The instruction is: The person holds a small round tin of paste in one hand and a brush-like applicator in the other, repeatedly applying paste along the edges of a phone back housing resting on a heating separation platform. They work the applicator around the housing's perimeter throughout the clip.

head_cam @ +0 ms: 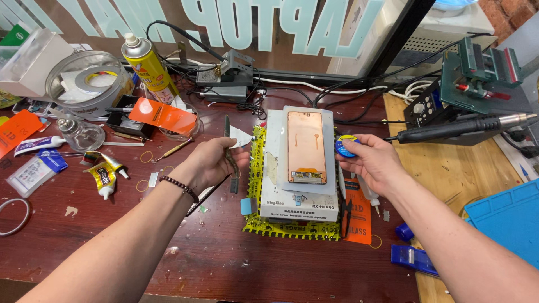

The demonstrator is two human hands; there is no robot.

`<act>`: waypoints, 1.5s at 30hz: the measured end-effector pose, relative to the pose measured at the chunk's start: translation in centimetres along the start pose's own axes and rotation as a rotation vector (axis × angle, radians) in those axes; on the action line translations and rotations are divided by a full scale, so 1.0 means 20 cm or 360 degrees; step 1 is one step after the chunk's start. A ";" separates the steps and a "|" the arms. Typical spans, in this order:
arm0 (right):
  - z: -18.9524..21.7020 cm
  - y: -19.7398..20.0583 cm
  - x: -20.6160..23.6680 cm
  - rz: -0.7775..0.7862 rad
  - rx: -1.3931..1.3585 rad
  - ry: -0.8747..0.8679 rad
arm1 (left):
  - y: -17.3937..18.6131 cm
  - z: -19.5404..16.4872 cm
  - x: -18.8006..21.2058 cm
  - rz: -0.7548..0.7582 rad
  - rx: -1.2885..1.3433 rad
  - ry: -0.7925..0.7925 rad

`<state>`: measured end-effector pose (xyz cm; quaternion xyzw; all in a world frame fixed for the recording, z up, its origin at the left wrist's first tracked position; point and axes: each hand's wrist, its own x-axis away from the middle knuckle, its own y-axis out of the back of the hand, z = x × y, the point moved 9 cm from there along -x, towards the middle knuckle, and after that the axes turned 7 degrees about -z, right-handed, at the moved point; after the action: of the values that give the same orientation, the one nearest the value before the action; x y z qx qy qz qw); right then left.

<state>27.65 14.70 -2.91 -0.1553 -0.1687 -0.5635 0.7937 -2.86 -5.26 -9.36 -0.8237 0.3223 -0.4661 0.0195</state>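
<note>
Copper-toned phone [306,147]: flat on the grey heating plate [273,168] (back uncovered, not lifted).
Left hand [210,165]: fingers clenched around thin pry tool [229,154].
Right hand [373,163]: fingers pinching small blue tin [343,146].

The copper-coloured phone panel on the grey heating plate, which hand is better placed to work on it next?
Probably the left hand: it holds a thin dark tool beside the copper-coloured phone panel. The right hand is occupied by a small round blue tin.
</note>
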 end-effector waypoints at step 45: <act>0.03 -0.02 0.03 0.0063 -0.0023 -0.0001 | -0.23 0.04 -0.07 0.0248 -0.0108 0.0136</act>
<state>27.35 14.31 -2.01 -0.1645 -0.1617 -0.5490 0.8034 -0.33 -1.20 -9.36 -0.7756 0.4016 -0.4868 0.0141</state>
